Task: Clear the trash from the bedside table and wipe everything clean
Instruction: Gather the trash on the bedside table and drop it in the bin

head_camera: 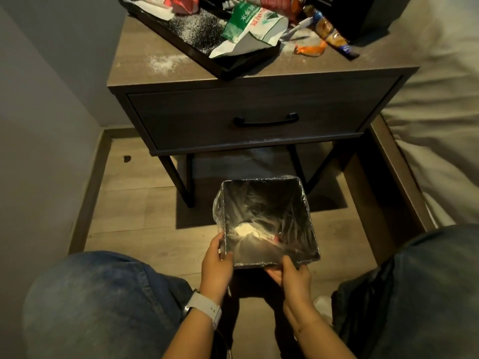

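Nearest, at six o'clock between the person's denim-clad knees, both hands held a small square trash bin [269, 224] lined with a clear plastic bag: the left hand [216, 263] curled round its near-left corner, thumb on the rim, and the right hand [293, 274] gripped the near edge with fingers under and thumb on top. Something pale lay in the bottom of the bin, too dim to name. Further out, at twelve o'clock, stood the bedside table [191, 68], its top dusted with white powder. On it sat a black tray [186, 35] carrying a crumpled green-and-white packet [248, 27] and other wrappers, with an orange wrapper [309, 50] just beside the tray at one o'clock. The wrappers looked light, soft and crinkly, likely best pinched at an edge or scooped together; the powder would probably scatter, so tipping the stiff tray by its rim seemed wiser.
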Tool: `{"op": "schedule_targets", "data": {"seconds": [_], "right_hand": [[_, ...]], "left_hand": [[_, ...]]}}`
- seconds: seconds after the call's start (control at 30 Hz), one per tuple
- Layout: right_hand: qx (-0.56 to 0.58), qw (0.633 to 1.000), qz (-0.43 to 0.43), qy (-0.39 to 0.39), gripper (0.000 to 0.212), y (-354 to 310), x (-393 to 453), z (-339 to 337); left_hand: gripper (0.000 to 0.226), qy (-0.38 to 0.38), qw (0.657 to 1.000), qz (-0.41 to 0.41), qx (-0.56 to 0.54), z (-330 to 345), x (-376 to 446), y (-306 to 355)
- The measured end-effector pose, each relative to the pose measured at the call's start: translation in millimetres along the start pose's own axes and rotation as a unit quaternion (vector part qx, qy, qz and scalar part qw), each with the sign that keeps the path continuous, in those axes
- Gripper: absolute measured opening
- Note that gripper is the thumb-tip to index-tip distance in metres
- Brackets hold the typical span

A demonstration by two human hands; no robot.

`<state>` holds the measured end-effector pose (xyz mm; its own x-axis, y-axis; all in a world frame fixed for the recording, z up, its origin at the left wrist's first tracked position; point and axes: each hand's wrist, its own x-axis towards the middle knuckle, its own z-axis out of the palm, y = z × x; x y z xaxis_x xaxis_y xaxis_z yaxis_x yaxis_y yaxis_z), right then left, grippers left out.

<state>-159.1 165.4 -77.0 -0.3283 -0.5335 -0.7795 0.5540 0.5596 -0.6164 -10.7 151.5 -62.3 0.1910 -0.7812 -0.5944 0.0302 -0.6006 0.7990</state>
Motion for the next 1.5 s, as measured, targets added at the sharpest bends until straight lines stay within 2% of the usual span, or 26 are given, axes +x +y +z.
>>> {"op": "schedule_targets", "data": {"seconds": [0.1, 0.2, 0.3, 0.37, 0.4, 0.47, 0.53, 0.63, 0.8, 0.9, 1.07, 1.17, 1.27, 1.37, 1.5], "right_hand": [[-0.016, 1.000, -0.005, -0.014, 0.043, -10, -1, -12], [-0.057, 0.997, 0.023, -0.049, 0.051, -20, -4, -21], [-0.120, 0.986, 0.065, -0.094, 0.059, -36, -25, -32], [-0.155, 0.980, 0.068, -0.109, 0.065, -56, -44, -40], [-0.172, 0.978, 0.045, -0.113, 0.064, -67, -53, -43], [-0.220, 0.965, -0.057, -0.130, 0.051, -91, -73, -48], [-0.256, 0.939, -0.170, -0.154, 0.035, -115, -94, -44], [-0.269, 0.894, -0.310, -0.180, 0.028, -153, -120, -29], [-0.294, 0.825, -0.427, -0.226, 0.026, -213, -148, 2], [-0.347, 0.764, -0.493, -0.231, 0.027, -245, -151, 21], [-0.419, 0.670, -0.590, -0.167, 0.023, -301, -129, 59], [-0.500, 0.618, -0.599, -0.100, 0.024, -340, -97, 92], [-0.568, 0.576, -0.587, 0.002, 0.032, -367, -67, 120], [-0.628, 0.532, -0.563, 0.076, 0.038, -380, -38, 140], [-0.637, 0.508, -0.570, 0.107, 0.030, -381, -13, 149]], "left_hand": [[0.052, -0.030, 0.999, -0.018, 0.003, 5, 0, 0], [0.055, -0.029, 0.999, -0.034, 0.018, 10, -2, 6], [0.059, 0.012, 0.996, -0.015, 0.085, 7, -14, 17], [0.056, 0.047, 0.992, 0.031, 0.117, 0, -29, 29], [0.053, 0.051, 0.991, 0.055, 0.113, -4, -38, 37], [0.042, 0.029, 0.992, 0.107, 0.062, -11, -56, 56], [0.033, -0.002, 0.986, 0.167, 0.025, -15, -75, 80], [0.029, -0.017, 0.971, 0.238, 0.013, -19, -101, 123], [0.026, 0.000, 0.939, 0.341, 0.036, -32, -115, 194], [0.026, 0.004, 0.921, 0.386, 0.060, -41, -105, 230], [0.030, 0.031, 0.871, 0.455, 0.182, -35, -67, 297], [0.043, 0.054, 0.811, 0.486, 0.320, -18, -37, 328], [0.053, 0.105, 0.751, 0.488, 0.433, -2, -14, 340], [0.052, 0.132, 0.728, 0.469, 0.482, 13, 14, 349], [0.029, 0.152, 0.709, 0.472, 0.501, 23, 36, 354]]}}
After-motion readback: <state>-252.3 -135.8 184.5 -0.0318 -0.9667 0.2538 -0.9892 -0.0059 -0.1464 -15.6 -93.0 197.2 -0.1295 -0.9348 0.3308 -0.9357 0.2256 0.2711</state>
